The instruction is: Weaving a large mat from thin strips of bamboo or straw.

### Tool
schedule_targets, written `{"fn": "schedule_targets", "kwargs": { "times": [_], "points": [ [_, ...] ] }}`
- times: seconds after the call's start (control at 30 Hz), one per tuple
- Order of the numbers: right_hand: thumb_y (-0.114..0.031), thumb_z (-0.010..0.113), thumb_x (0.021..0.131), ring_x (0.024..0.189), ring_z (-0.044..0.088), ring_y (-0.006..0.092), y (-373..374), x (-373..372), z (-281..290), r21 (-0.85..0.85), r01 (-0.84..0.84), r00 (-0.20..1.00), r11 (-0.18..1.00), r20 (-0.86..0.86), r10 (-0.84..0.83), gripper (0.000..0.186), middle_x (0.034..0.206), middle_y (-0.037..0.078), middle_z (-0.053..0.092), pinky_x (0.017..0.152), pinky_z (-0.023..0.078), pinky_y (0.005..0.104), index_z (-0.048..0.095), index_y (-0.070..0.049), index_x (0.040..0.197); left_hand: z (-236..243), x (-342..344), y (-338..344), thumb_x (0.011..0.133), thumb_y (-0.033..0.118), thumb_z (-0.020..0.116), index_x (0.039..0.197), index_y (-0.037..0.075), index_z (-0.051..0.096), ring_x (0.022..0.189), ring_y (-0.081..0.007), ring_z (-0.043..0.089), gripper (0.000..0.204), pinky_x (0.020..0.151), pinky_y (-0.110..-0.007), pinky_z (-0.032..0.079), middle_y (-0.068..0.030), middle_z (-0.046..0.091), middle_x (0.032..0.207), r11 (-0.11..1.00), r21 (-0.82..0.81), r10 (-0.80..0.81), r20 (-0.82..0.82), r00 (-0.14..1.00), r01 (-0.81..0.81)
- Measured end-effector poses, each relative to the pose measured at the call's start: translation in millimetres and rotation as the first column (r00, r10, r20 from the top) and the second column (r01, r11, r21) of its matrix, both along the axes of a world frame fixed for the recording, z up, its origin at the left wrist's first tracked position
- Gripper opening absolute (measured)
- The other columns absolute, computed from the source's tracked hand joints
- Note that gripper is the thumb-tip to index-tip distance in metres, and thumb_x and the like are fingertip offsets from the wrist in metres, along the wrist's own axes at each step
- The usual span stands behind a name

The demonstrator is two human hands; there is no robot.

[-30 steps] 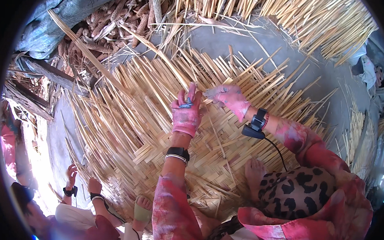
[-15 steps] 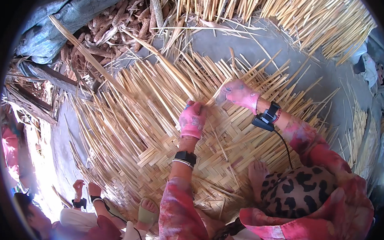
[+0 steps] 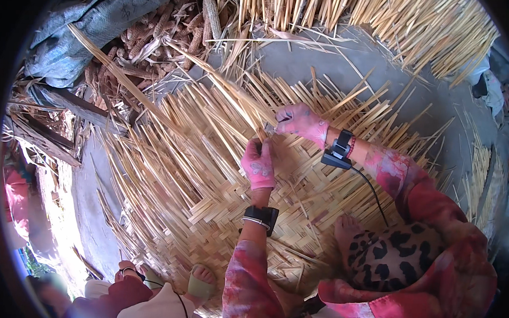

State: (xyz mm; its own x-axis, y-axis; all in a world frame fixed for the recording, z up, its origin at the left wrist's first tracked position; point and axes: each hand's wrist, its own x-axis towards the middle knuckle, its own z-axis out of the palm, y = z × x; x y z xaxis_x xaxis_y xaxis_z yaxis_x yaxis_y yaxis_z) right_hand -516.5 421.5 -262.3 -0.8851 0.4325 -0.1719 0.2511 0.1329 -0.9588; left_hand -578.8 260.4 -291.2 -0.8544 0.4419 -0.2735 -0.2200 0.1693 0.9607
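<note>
A woven reed mat (image 3: 247,204) spreads beneath my hands, its weave tight near me and its loose strip ends fanning out at the far and left sides. My left hand (image 3: 259,166), in a pink patterned glove, is closed in a pinch on a reed strip (image 3: 255,113) near the mat's far part. Just beyond it and to the right, my right hand (image 3: 302,122), gloved alike, has its fingers closed at the strips' near ends. Its fingertips almost meet the left hand's; which strip each one grips is partly hidden. Dark bands with devices circle both wrists.
Corn cobs (image 3: 151,46) lie heaped at the far left beside a grey-blue sheet (image 3: 72,49) and wooden planks (image 3: 80,109). Bundled reeds (image 3: 419,30) lie along the far side. Another person's sandalled foot (image 3: 202,279) rests by the mat's lower left edge; my bare foot (image 3: 347,225) is on it.
My right hand has moved left, close to my left hand, which stays nearly in place. The other person at lower left has shifted and lowered their hands.
</note>
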Motion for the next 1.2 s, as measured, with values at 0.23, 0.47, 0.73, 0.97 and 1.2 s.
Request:
{"fn": "schedule_targets", "kwargs": {
  "times": [0.23, 0.47, 0.73, 0.97, 1.2],
  "points": [
    [-0.014, 0.056, 0.078, 0.08, 0.062, 0.0329, -2, -5, 26, 0.484, -0.3, 0.85, 0.822, 0.527, 0.0, 0.022, 0.086, 0.014, 0.064, 0.071, 0.049, 0.0379, 0.064, -0.009, 0.098, -1, -7, -8, 0.078, 0.023, 0.069, 0.101, 0.003, 0.062, 0.069, -0.0152, 0.062, 0.031, 0.066, -0.028, 0.048, -0.0068, 0.065, 0.073, 0.991, 0.071, -0.101, -0.157, 0.982, 0.114],
    [-0.022, 0.059, 0.079, 0.078, 0.062, 0.0277, -28, 21, 32, 0.641, -0.104, 0.994, 0.76, 0.099, 0.052, 0.014, 0.084, 0.009, 0.065, 0.068, 0.05, 0.0374, 0.065, -0.012, 0.087, 35, 48, -37, 0.077, 0.037, 0.063, 0.078, 0.009, 0.063, 0.067, -0.0297, 0.063, 0.028, 0.06, -0.038, 0.05, -0.0118, 0.064, 0.072, 0.453, -0.853, -0.771, -0.228, 0.595, 0.259],
    [-0.016, 0.061, 0.078, 0.087, 0.058, 0.0263, -46, 4, 45, 0.678, -0.365, 0.92, 0.638, 0.156, 0.36, 0.024, 0.092, 0.008, 0.06, 0.076, 0.048, 0.0349, 0.063, -0.013, 0.101, 32, 118, -56, 0.076, 0.023, 0.061, 0.078, 0.008, 0.061, 0.065, -0.0328, 0.059, 0.015, 0.058, -0.04, 0.048, -0.013, 0.06, 0.072, 0.487, -0.346, -0.842, -0.428, 0.328, 0.802],
    [-0.009, 0.054, 0.074, 0.097, 0.053, 0.0255, -64, 17, -1, 0.77, -0.572, 0.815, 0.281, 0.495, 0.302, 0.023, 0.099, 0.009, 0.054, 0.088, 0.042, 0.0408, 0.059, -0.001, 0.095, 28, 31, -93, 0.08, 0.014, 0.065, 0.091, 0.005, 0.064, 0.067, -0.0166, 0.062, 0.014, 0.061, -0.028, 0.049, -0.0091, 0.063, 0.076, 0.926, -0.273, -0.355, -0.392, 0.849, 0.261],
    [-0.018, 0.058, 0.081, 0.083, 0.063, 0.0252, -90, -35, 5, 0.409, -0.393, 0.909, 0.824, 0.037, 0.415, 0.028, 0.092, 0.011, 0.064, 0.073, 0.051, 0.0327, 0.06, -0.005, 0.105, 14, -35, -158, 0.082, 0.012, 0.063, 0.091, 0.001, 0.065, 0.069, -0.0072, 0.056, 0.013, 0.063, -0.023, 0.046, -0.003, 0.063, 0.076, 0.951, -0.27, 0.074, -0.284, 0.956, -0.153]
  ]
}}
